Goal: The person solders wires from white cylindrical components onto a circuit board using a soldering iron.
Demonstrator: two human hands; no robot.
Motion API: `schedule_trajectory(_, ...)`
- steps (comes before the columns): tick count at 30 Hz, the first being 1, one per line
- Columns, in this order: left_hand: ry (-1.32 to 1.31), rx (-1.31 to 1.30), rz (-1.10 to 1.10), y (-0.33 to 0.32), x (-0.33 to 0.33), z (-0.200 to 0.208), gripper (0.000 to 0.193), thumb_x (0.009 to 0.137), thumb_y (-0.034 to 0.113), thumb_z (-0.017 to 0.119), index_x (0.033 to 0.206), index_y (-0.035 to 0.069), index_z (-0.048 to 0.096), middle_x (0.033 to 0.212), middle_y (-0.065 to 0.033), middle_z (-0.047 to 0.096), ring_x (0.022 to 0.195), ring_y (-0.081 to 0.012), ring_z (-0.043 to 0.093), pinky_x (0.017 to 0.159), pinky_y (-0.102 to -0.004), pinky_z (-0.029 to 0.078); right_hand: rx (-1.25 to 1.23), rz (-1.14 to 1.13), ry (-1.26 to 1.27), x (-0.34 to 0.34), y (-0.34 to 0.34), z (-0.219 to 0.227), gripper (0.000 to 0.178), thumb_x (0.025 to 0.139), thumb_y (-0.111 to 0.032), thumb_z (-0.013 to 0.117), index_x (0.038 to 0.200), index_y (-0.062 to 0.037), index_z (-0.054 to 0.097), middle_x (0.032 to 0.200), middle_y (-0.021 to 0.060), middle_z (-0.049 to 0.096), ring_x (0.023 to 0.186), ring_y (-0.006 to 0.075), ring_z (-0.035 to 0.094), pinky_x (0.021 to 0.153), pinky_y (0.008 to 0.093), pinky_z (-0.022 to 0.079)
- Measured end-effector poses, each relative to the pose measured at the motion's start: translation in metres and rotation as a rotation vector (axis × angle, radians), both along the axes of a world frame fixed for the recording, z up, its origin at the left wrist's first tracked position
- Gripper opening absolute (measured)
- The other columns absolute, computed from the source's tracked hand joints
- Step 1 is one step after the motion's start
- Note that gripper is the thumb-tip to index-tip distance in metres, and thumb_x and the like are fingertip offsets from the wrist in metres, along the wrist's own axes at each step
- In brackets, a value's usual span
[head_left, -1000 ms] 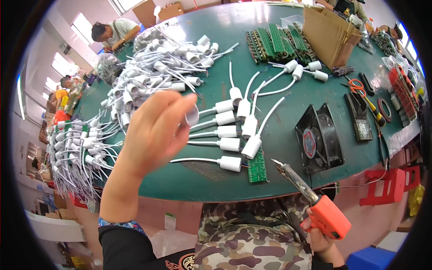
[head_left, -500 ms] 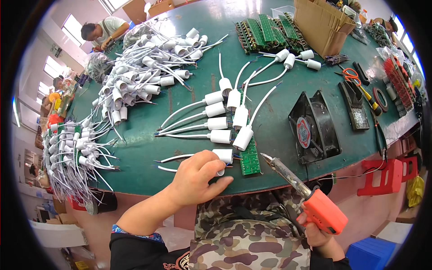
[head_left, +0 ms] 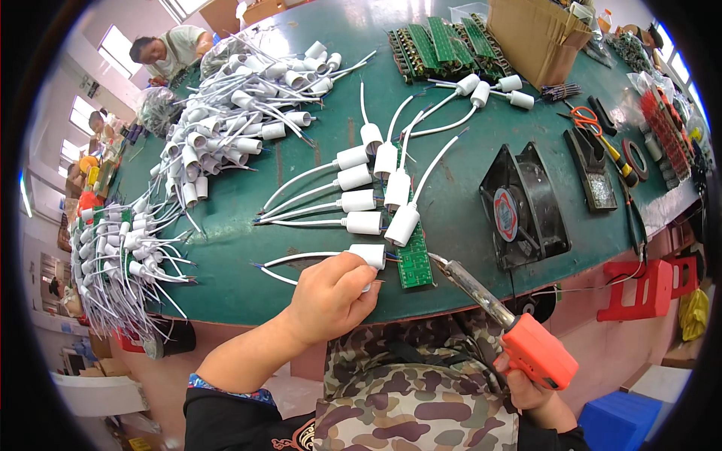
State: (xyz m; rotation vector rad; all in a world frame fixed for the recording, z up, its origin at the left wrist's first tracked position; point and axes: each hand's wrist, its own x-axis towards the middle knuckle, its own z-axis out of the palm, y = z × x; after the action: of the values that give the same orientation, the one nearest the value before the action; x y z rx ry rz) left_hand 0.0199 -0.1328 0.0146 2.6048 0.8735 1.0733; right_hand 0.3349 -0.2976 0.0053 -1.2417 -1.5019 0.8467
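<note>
At the table's front edge my left hand (head_left: 331, 295) has its fingers closed around a white cylindrical lamp holder, mostly hidden by them. Just above it lies another white lamp holder (head_left: 367, 254), whose thin wires reach toward a narrow green circuit board (head_left: 414, 267). My right hand (head_left: 526, 387) grips the red handle of a soldering iron (head_left: 538, 349). The iron points up and left, its tip close to the board's right edge; contact cannot be made out. Several more wired lamp holders (head_left: 363, 222) lie along both sides of the board.
A black fan (head_left: 525, 207) stands right of the board. Beyond it are a black iron stand (head_left: 590, 171), orange-handled scissors (head_left: 587, 120) and a tape roll (head_left: 634, 159). Heaped lamp holders (head_left: 226, 124) cover the left. Green boards (head_left: 444, 45) and a cardboard box (head_left: 538, 41) stand behind.
My left thumb has drawn in against the fingers around the lamp holder. The iron's tip has come slightly nearer the board. The person at the far left has raised their head.
</note>
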Motion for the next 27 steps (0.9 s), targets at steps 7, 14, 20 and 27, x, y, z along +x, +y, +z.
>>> schedule_trajectory(7, 0.095, -0.072, -0.009, -0.002, -0.002, 0.009, 0.025, 0.074, 0.000, 0.079, 0.087, 0.006, 0.059, 0.093, -0.0092, 0.064, 0.063, -0.0260, 0.061, 0.052, -0.0375, 0.049, 0.031, 0.016, -0.040, -0.002, 0.002, 0.002, 0.008, 0.086, -0.010, 0.067, 0.091, -0.0035, 0.069, 0.081, 0.0034, 0.070, 0.074, 0.0282, 0.069, 0.066, 0.0387, 0.056)
schedule_trajectory(14, 0.119, -0.034, -0.042, -0.001, 0.002, 0.012, 0.026, 0.074, 0.000, 0.080, 0.090, 0.006, 0.059, 0.094, -0.0099, 0.065, 0.064, -0.0264, 0.062, 0.053, -0.0366, 0.051, 0.029, 0.031, -0.085, 0.002, 0.004, 0.005, 0.012, 0.081, -0.006, 0.067, 0.092, -0.0038, 0.070, 0.082, 0.0038, 0.070, 0.074, 0.0294, 0.069, 0.065, 0.0388, 0.056)
schedule_trajectory(20, 0.057, -0.112, -0.030, -0.002, 0.002, 0.011, 0.028, 0.075, 0.001, 0.079, 0.093, 0.004, 0.058, 0.095, -0.0121, 0.065, 0.069, -0.0287, 0.064, 0.058, -0.0373, 0.053, 0.032, 0.008, -0.067, 0.001, 0.002, 0.004, 0.011, 0.083, -0.010, 0.069, 0.092, -0.0040, 0.071, 0.082, 0.0034, 0.071, 0.075, 0.0288, 0.069, 0.068, 0.0394, 0.057)
schedule_trajectory(27, 0.066, -0.231, -0.095, 0.000, 0.001, 0.016, 0.025, 0.073, -0.001, 0.076, 0.091, 0.004, 0.060, 0.094, -0.0120, 0.064, 0.077, -0.0299, 0.063, 0.065, -0.0384, 0.052, 0.128, 0.091, -0.130, 0.007, 0.007, 0.003, 0.027, 0.089, -0.014, 0.069, 0.112, 0.0002, 0.066, 0.082, 0.0025, 0.071, 0.073, 0.0237, 0.070, 0.076, 0.0387, 0.057)
